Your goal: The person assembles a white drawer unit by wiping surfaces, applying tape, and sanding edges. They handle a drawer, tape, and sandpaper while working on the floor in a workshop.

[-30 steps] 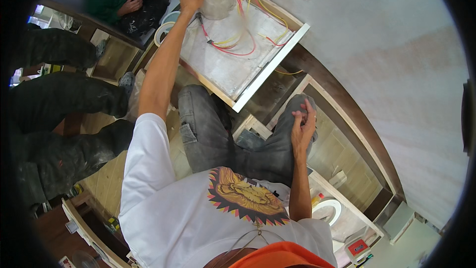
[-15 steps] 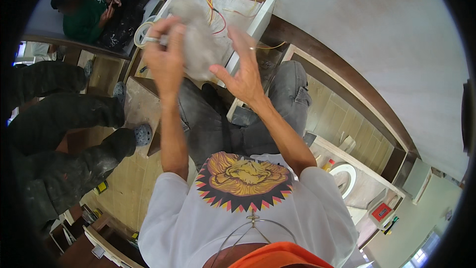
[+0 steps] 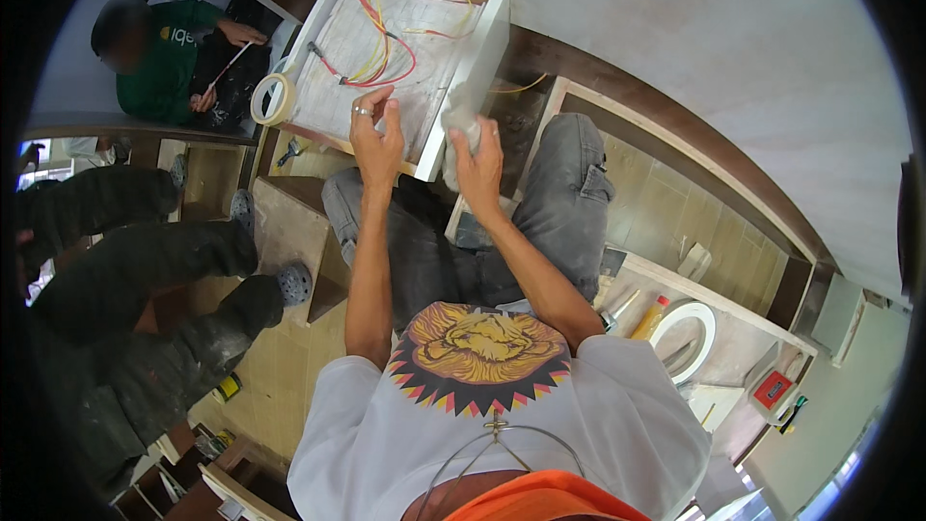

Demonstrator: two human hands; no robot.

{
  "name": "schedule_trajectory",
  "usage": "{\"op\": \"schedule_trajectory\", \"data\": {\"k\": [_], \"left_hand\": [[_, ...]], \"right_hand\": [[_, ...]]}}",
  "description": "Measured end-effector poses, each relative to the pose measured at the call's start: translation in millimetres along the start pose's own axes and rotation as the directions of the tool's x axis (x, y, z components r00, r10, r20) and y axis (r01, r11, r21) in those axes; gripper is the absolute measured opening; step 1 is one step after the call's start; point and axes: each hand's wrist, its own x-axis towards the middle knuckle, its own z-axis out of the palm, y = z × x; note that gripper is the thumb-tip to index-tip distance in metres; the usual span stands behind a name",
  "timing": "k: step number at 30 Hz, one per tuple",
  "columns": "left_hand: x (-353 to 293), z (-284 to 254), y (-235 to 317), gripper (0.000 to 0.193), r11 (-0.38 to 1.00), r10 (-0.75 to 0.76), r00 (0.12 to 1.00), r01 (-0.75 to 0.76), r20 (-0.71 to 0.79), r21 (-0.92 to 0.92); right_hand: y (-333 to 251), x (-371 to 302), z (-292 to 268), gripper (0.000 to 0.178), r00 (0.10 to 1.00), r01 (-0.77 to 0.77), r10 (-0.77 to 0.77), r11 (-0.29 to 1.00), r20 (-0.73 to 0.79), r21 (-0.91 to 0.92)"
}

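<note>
A fluffy greyish-white cloth (image 3: pixel 461 108) is in my right hand (image 3: pixel 478 166), pressed along the outer face of a white side panel (image 3: pixel 485 48). That panel belongs to an open-topped shallow box (image 3: pixel 333 14) in front of me. Over the box's near edge, my left hand (image 3: pixel 377 143) holds nothing; its fingers are loosely bent and apart, with a ring on one. Red and yellow wires (image 3: pixel 397 43) hang into the box, their ends lying on its pale, dusty bottom.
A roll of tape (image 3: pixel 258 101) stands by the box's left edge. Another person (image 3: pixel 154 68) in green sits at upper left with a thin white stick; other dark-trousered legs (image 3: pixel 145 260) are at left. At right, a white ring (image 3: pixel 709 342) and a red-and-white case (image 3: pixel 772 391) lie on a panel.
The cloth, earlier blurred between both hands over the box, has gone right with my right hand onto the side panel. My left hand has come off it and moved right and nearer me.
</note>
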Motion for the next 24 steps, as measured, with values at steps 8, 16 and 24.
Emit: {"op": "schedule_trajectory", "data": {"k": [8,16,24], "left_hand": [[-9,27,1,0.014,0.995,0.043,0.997,-0.037,-0.063,0.090],[-10,18,2,0.014,0.989,0.087,0.995,-0.081,-0.042,0.124],[-4,26,0,0.014,0.974,0.159,0.987,-0.160,0.020,0.161]], "right_hand": [[30,191,-17,0.043,0.997,-0.080,0.076,0.986,-0.032,-0.144],[2,91,-2,0.036,0.989,0.136,-0.144,0.968,-0.022,-0.212],[27,182,-8,0.034,0.975,0.149,-0.201,0.912,-0.099,-0.382]]}}
